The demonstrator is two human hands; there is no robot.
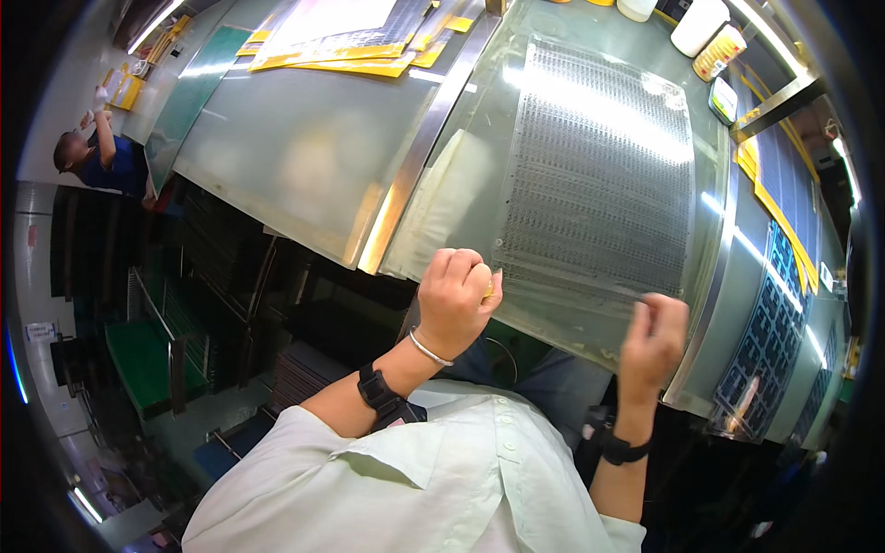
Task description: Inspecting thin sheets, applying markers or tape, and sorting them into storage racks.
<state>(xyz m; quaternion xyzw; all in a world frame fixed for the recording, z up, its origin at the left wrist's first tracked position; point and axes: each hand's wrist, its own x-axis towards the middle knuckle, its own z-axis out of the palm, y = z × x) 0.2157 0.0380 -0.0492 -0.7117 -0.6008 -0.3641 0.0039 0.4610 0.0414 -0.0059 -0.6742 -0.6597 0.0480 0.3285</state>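
A worker's left hand [454, 300] is curling shut on the near edge of a thin perforated metal sheet [599, 175] lying on a glossy bench [304, 147]; the right hand [653, 334], seemingly pinching it too, is blurred. Yellow-edged panels [350, 41] are lying beyond.

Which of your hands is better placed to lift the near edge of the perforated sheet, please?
Left, probably: the left hand is closed at the perforated sheet's near corner, while the right hand is open beside its edge.
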